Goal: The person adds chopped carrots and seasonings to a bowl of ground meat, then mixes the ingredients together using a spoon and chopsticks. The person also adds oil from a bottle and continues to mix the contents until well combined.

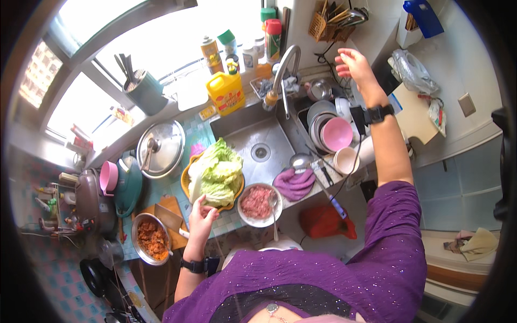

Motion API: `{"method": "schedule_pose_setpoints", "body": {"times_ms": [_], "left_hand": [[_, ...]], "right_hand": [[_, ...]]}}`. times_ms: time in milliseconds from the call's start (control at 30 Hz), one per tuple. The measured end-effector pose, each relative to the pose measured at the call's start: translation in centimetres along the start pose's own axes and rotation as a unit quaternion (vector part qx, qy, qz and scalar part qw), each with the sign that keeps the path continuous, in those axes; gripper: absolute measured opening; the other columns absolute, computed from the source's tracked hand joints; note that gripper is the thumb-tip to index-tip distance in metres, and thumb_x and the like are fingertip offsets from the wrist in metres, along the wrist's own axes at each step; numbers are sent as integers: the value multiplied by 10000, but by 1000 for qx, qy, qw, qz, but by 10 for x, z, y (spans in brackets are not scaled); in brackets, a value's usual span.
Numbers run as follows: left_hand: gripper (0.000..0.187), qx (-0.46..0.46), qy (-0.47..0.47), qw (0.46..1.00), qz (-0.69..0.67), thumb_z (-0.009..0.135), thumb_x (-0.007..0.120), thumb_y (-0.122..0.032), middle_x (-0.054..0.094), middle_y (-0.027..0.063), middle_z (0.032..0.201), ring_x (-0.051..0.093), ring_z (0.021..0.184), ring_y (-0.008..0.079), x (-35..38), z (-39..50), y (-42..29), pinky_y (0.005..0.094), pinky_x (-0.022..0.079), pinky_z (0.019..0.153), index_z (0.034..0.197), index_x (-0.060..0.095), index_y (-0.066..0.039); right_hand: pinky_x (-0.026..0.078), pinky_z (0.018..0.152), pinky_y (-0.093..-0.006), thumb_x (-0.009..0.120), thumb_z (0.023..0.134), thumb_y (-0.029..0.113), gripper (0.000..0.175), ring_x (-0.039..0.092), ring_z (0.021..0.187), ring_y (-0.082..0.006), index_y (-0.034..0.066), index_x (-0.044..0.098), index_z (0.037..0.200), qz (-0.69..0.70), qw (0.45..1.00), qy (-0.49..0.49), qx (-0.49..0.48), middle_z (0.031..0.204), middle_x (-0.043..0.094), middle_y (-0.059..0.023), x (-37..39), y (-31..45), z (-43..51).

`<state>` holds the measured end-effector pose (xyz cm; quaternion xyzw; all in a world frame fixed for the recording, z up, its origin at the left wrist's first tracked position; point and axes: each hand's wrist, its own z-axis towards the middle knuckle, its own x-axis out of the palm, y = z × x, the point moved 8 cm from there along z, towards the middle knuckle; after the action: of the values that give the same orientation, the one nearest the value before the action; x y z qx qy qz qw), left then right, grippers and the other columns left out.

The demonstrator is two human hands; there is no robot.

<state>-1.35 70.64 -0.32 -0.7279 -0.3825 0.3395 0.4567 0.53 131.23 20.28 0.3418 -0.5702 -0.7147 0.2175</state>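
Note:
My left hand (202, 220) is at the near edge of a yellow basket (185, 185) heaped with pale green cabbage leaves (220, 173). Its fingers are parted and the fingertips overlap the lowest leaf; whether they touch it I cannot tell. Just right of the basket sits a white bowl (245, 221) of raw minced meat (257, 202), with a metal spoon (274, 210) leaning in it. My right hand (354, 66) is raised at the upper right, fingers loosely bent and holding nothing. Beyond it, a wicker utensil holder (319, 27) hangs on the wall.
Left of my left hand are a cleaver (169, 217) on a wooden board (177, 238) and a metal bowl of reddish food (152, 238). A steel sink (278, 137) with a tall faucet (276, 84) lies ahead. Stacked bowls (337, 134), a ladle (301, 161) and a purple cloth (294, 184) are to its right.

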Motion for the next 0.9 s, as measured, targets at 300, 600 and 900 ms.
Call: {"method": "schedule_pose_setpoints", "body": {"times_ms": [300, 600, 900], "left_hand": [[551, -15, -60, 998, -18, 891, 611, 18, 624, 89, 898, 659, 773, 148, 9, 7, -2, 258, 552, 708, 1394, 390, 38], [547, -61, -118, 991, -21, 897, 615, 13, 623, 90, 898, 658, 780, 151, -5, -4, 15, 263, 552, 712, 1396, 391, 17], [515, -66, -123, 990, -8, 903, 610, 11, 623, 77, 889, 652, 777, 135, -5, -9, 21, 259, 553, 719, 1383, 424, 5]], "right_hand": [[367, 1093, -420, 654, 860, 223, 659, 450, 1307, -384, 79, 412, 1456, -164, 955, -159, -188, 1402, 484, -241, -11, -7, 179], [352, 1101, -444, 700, 834, 363, 774, 388, 1345, -398, 88, 369, 1478, -232, 943, -203, -121, 1456, 370, -258, -23, -21, 251], [293, 1131, -356, 762, 805, 242, 816, 276, 1418, -331, -32, 358, 1460, 20, 980, -172, -102, 1541, 149, -279, -24, -34, 266]]}}
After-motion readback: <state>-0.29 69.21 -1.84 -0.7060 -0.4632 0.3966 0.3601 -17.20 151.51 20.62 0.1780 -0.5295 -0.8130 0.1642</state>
